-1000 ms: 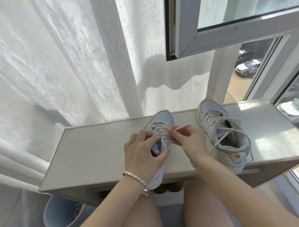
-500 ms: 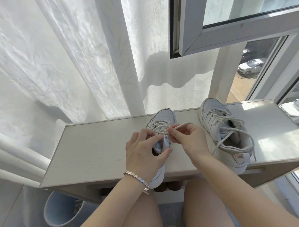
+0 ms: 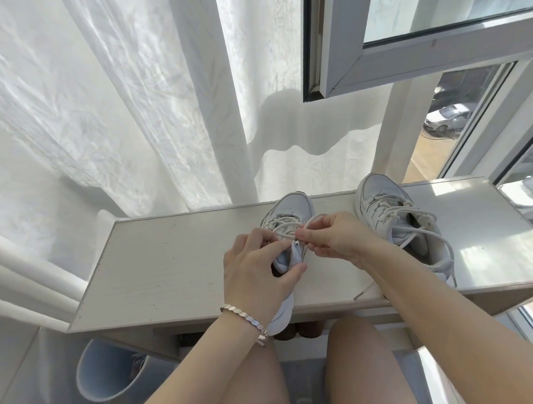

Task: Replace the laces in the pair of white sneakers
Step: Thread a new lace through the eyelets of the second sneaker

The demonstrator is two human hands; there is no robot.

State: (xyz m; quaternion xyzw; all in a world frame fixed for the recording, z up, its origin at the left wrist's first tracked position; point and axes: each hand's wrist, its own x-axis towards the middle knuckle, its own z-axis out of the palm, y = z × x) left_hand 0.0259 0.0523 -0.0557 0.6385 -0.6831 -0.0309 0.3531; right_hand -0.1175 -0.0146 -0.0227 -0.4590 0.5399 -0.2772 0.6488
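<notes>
A seated person works on a white sneaker [image 3: 292, 209] standing toe-away on a pale counter [image 3: 171, 258] beside a window, its heel jutting past the near edge above the bare knees. The left hand [image 3: 256, 271], a silver bracelet [image 3: 245, 315] at the wrist, grips the shoe around its tongue and collar, thumb on the right side and fingers [image 3: 268, 241] curled onto the left side near the eyelets. The right hand [image 3: 334, 238] has its thumb and forefinger pinched shut on a cream lace [image 3: 312, 219], which arcs up in a small loop just above the sneaker's upper eyelets; the lower rows are already crossed with lace. The second sneaker [image 3: 393, 216] stands to the right on the same counter, apart from the first, fully threaded, its loose lace ends [image 3: 368, 290] trailing toward the counter's near edge behind the right forearm. White curtains [image 3: 110, 103] hang behind the counter, an open window sash [image 3: 387, 54] juts in overhead, and parked cars [image 3: 446, 119] show through the glass. A pale blue bin [image 3: 105, 375] sits on the floor below the counter's left end.
</notes>
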